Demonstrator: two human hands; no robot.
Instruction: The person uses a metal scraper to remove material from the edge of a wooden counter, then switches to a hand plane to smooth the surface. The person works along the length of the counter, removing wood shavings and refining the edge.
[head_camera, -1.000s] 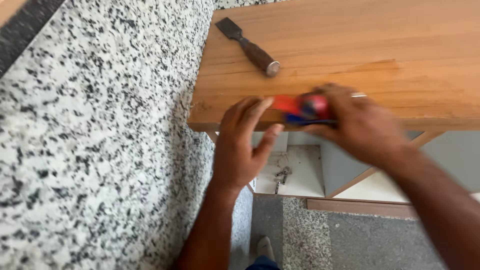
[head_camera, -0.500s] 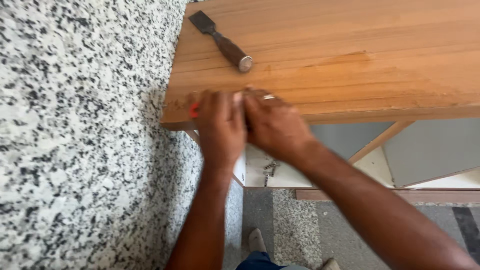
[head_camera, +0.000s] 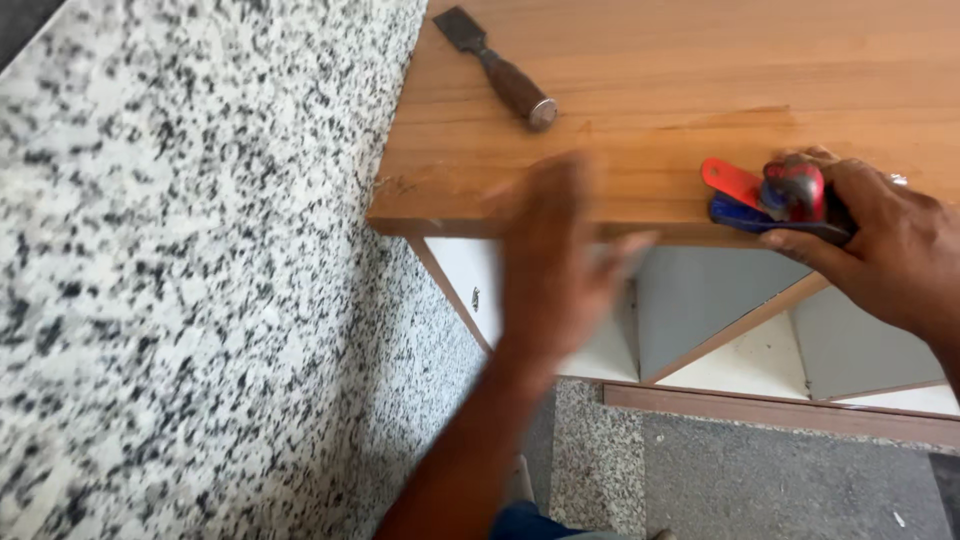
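My right hand (head_camera: 880, 245) grips a small red and blue hand tool (head_camera: 770, 195) pressed on the near edge of a wooden board (head_camera: 700, 90), toward its right side. My left hand (head_camera: 560, 260) is blurred from motion, flat with fingers together, over the board's near edge at the middle, holding nothing. A chisel (head_camera: 500, 70) with a dark wooden handle lies untouched at the far left of the board.
A speckled granite surface (head_camera: 180, 250) runs along the left of the board. Under the board stand white and grey cabinet panels (head_camera: 720, 330) with wooden edging, above a grey floor (head_camera: 780, 480).
The red and blue tool has travelled from the board's left corner to the right along the near edge in my right hand. My left hand has come off it and is moving.
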